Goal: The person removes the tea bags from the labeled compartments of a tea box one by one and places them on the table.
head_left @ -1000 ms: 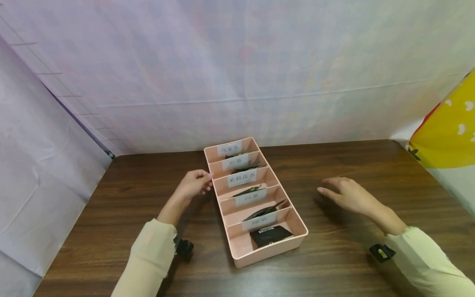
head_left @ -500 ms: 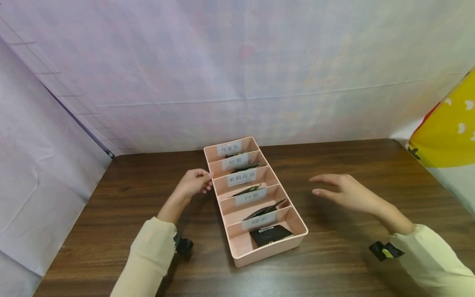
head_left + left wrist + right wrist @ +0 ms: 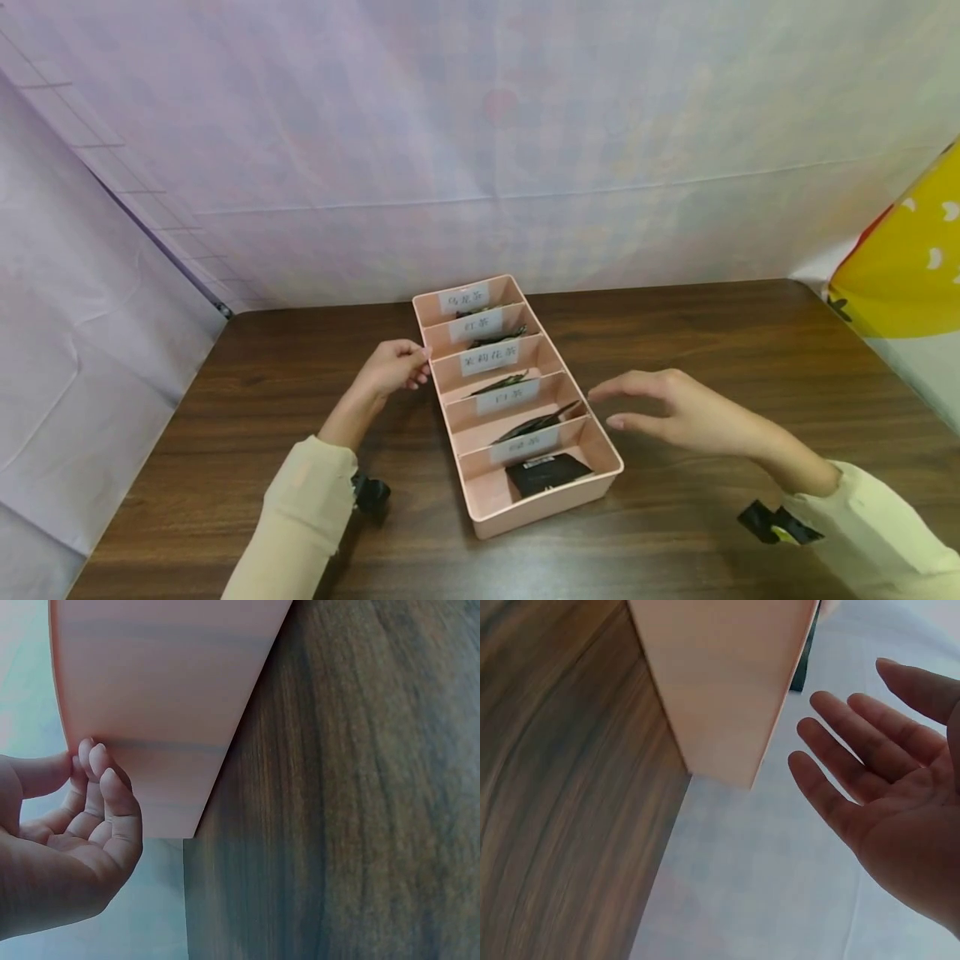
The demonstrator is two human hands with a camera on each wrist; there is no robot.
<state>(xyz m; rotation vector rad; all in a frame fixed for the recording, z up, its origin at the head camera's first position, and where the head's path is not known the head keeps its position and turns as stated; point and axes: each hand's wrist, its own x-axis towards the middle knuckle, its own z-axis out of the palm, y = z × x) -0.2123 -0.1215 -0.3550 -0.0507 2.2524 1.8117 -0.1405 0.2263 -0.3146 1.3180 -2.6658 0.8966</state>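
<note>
A pink divided storage box (image 3: 542,510) lies lengthwise on the table, its compartments marked with white handwritten tea labels. Flat dark tea sachets stand or lean inside them; a black sachet (image 3: 546,475) lies in the nearest compartment. My left hand (image 3: 392,367) pinches the box's left rim, thumb against fingertips, as the left wrist view shows on the pink wall (image 3: 157,682). Beside the right rim hovers my right hand (image 3: 678,412), fingers spread and thumb apart, holding nothing. In the right wrist view its fingertips (image 3: 808,766) point toward the box's side (image 3: 720,675).
Dark wood table (image 3: 225,467) surrounds the box. A pale curtain (image 3: 345,150) hangs behind its back edge, and a yellow cloth (image 3: 907,267) hangs at the far right. Each sleeve has a black wrist camera strap (image 3: 371,493) near the cuff.
My right hand has moved left, from over the table to right beside the box's right rim, its fingers reaching forward. My left hand and the box have stayed in place.
</note>
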